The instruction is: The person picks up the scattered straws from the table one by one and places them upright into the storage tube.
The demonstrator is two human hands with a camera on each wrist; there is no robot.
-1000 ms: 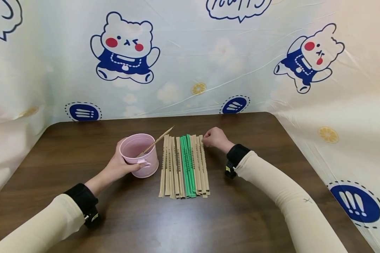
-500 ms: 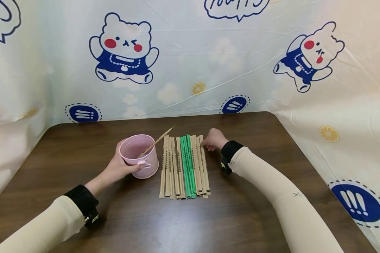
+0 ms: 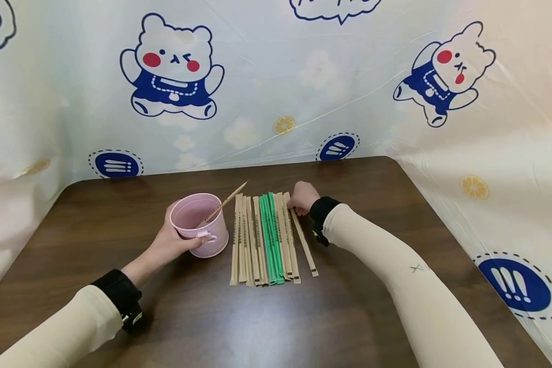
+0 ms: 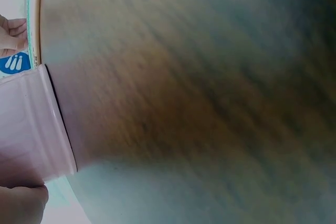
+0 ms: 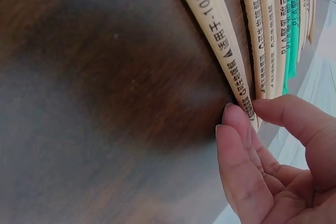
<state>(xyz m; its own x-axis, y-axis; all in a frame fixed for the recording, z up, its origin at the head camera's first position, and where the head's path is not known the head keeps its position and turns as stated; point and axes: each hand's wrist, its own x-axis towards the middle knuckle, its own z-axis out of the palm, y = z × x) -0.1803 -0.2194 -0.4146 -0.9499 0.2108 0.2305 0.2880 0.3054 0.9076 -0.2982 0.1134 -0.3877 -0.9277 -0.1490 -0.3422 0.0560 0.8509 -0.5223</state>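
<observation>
My left hand [image 3: 167,239] grips a small pink bucket [image 3: 218,236] by its side, thumb across the front near the little lug. One brown paper-wrapped straw [image 3: 233,197] leans inside it, its tip sticking out over the right rim. To the bucket's right lies a row of wrapped straws, brown ones [image 3: 244,240] on both sides of several green ones [image 3: 270,240]. My right hand [image 3: 303,197] pinches the far end of the rightmost brown straw [image 5: 218,30] between thumb and fingers. That straw slants away from the row, its near end apart from the others.
Everything stands on a dark brown wooden table [image 3: 267,327]. A pale curtain [image 3: 267,61] printed with cartoon bears hangs behind the table and along its sides. Black camera straps [image 3: 119,296] circle both wrists over cream sleeves.
My right hand has moved left onto the end straw and pinches it. The straw's near end has swung right, out of the row. My left hand still holds the bucket in place.
</observation>
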